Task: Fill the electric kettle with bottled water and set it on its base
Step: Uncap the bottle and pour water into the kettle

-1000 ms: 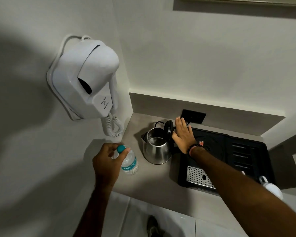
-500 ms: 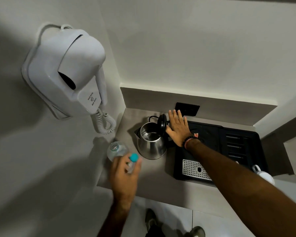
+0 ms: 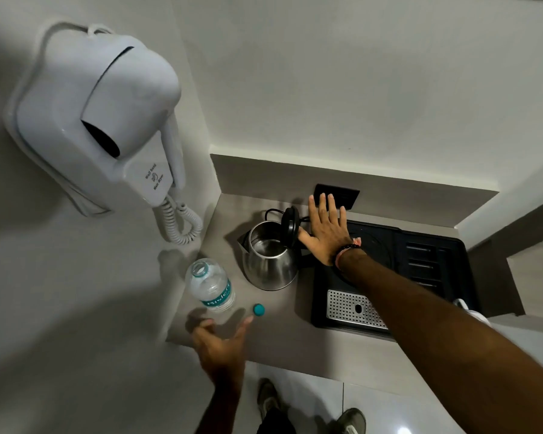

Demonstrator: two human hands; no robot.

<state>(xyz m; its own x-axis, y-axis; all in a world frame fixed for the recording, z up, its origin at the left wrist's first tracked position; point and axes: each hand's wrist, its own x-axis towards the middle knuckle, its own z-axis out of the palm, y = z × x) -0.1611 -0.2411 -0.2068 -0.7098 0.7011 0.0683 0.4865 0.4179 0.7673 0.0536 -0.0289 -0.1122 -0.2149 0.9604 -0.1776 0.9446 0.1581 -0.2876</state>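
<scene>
While the left hand [image 3: 221, 349] hovers over the near edge of the grey bench [image 3: 282, 336] with its grip released and fingers spread, holding nothing, the small teal bottle cap [image 3: 259, 309] lies just beyond its fingertips. Beside the cap stands the uncapped clear plastic water bottle [image 3: 210, 286] with a teal label. The right hand [image 3: 326, 231], flat and spread wide, rests its thumb against the raised black lid [image 3: 290, 223] of the stainless steel electric kettle [image 3: 268, 258], which stands on the bench just left of the black plastic tray [image 3: 427, 258]
</scene>
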